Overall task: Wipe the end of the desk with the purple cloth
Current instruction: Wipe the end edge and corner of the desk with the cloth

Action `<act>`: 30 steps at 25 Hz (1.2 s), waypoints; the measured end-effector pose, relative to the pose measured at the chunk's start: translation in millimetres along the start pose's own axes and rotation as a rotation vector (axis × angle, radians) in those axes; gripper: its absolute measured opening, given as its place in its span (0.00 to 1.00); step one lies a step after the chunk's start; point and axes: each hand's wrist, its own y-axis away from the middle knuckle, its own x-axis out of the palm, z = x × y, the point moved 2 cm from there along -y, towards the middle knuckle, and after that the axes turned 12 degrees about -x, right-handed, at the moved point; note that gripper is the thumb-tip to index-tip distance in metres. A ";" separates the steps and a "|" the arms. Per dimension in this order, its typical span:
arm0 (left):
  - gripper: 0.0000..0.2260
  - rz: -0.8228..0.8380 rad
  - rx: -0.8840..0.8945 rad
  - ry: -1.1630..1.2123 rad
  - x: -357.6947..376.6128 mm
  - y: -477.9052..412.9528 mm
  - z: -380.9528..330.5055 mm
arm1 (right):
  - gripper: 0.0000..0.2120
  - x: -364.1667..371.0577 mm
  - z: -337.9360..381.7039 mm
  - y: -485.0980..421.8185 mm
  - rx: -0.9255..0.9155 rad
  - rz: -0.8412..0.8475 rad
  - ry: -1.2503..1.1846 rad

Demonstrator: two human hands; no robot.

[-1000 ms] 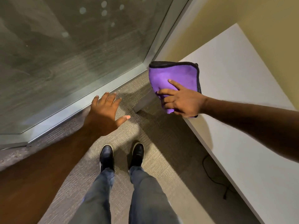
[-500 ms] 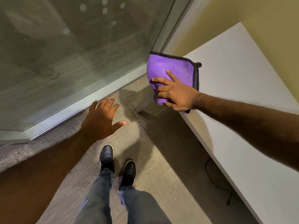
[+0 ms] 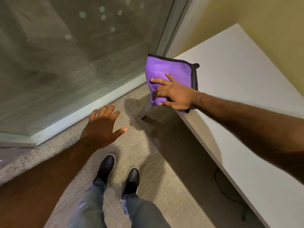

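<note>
The purple cloth (image 3: 166, 69), folded with a dark hem, hangs over the near end of the white desk (image 3: 238, 89). My right hand (image 3: 176, 94) presses on its lower part, fingers spread and curled around its edge, holding it against the desk's end face. My left hand (image 3: 102, 127) hovers open over the carpet to the left, fingers apart, holding nothing. The desk's end face under the cloth is hidden.
A glass wall with a metal base rail (image 3: 92, 106) runs along the left. A desk leg (image 3: 145, 110) stands below the cloth. My shoes (image 3: 118, 171) are on grey carpet. A black cable (image 3: 230, 195) lies under the desk. A yellow wall (image 3: 271, 22) backs the desk.
My right hand has slid the cloth farther along the desk's end, away from me. My left hand drifted slightly lower and left. My feet stepped forward.
</note>
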 end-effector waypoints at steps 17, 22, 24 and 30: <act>0.39 0.145 0.121 0.014 7.0 -14.5 -19.4 | 0.13 7.8 106.1 157.8 1.161 -1.441 -0.737; 0.36 0.197 0.190 0.005 8.5 -26.3 -19.1 | 0.17 51.5 126.3 76.3 1.099 -1.255 -0.497; 0.37 0.206 0.227 -0.011 6.8 -31.6 -18.5 | 0.21 65.4 121.4 49.7 1.064 -0.944 -0.232; 0.44 0.203 0.288 -0.018 -0.3 -49.2 -4.1 | 0.35 66.1 81.6 -9.6 1.228 -0.440 0.009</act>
